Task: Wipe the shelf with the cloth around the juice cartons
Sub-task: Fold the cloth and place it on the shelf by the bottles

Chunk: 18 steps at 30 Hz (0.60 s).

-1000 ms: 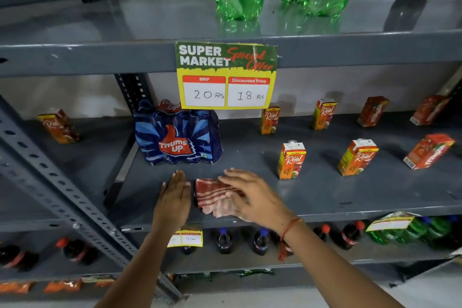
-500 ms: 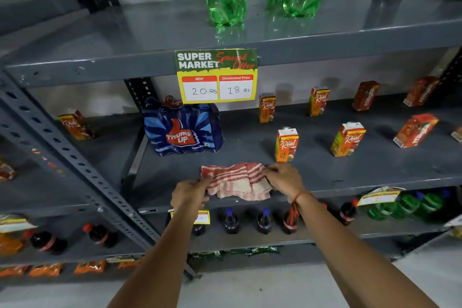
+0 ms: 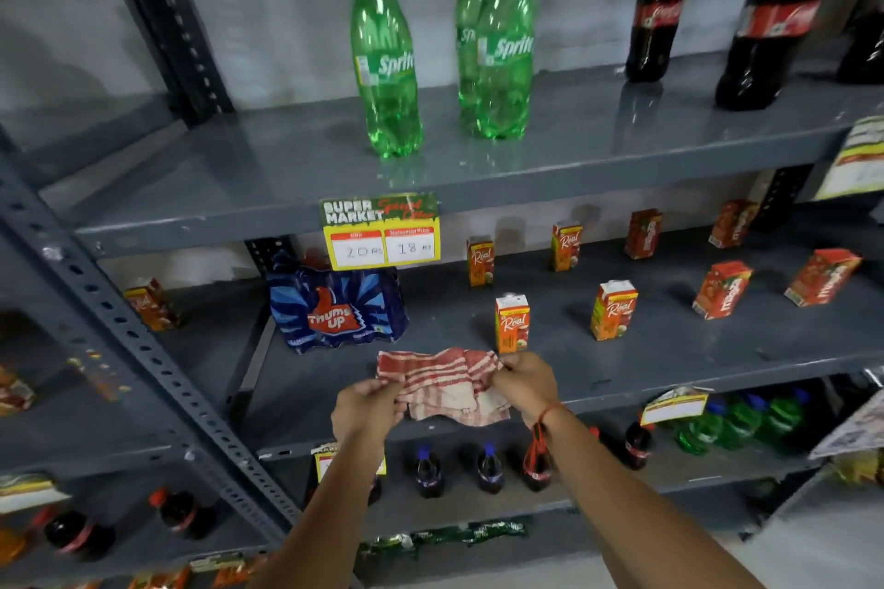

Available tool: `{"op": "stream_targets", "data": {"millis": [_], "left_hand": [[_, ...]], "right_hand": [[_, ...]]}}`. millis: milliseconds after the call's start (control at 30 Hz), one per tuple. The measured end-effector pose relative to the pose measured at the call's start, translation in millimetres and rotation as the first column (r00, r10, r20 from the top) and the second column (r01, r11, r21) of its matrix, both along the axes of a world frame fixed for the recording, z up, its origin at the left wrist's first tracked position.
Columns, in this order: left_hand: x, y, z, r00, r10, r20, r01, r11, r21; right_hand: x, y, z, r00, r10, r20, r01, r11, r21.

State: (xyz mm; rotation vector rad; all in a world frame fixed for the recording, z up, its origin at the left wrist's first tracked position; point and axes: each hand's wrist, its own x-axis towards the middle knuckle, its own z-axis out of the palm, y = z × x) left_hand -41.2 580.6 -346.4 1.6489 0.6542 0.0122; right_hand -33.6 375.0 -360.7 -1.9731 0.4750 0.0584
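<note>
Whereas half a second earlier only the bottle bases showed above, the view had tilted up to whole Sprite bottles (image 3: 386, 62). Both hands still held the cloth (image 3: 442, 385) at the shelf's (image 3: 669, 349) near edge: left hand (image 3: 366, 411) and right hand (image 3: 526, 385) each pinched a bunched end. Just beyond the right hand stood the nearest juice carton (image 3: 511, 323); the Thums Up pack (image 3: 337, 311) sat far-left.
</note>
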Motion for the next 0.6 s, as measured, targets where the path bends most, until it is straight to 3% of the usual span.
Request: {"op": "stream_targets", "data": {"millis": [133,300,600], "left_hand": [[-15.8,-31.9,52.1,0.989,-0.005,0.151,0.025,0.991,-0.130],[-43.4,-102.1,121.6,0.930,-0.097,0.354,0.182,0.959,-0.215],[-69.4,-245.4,245.4,0.727,-0.323,0.606,0.472,0.876,-0.099]], "right_hand": [[-22.3,-24.2,47.2,0.984,-0.127,0.123,0.116,0.989,0.091],[-67.6,-84.3,120.1,0.926,-0.273,0.261,0.222,0.953,0.207],[-140.5,-217.4,248.6,0.749,-0.492,0.443,0.350,0.863,0.365]]}}
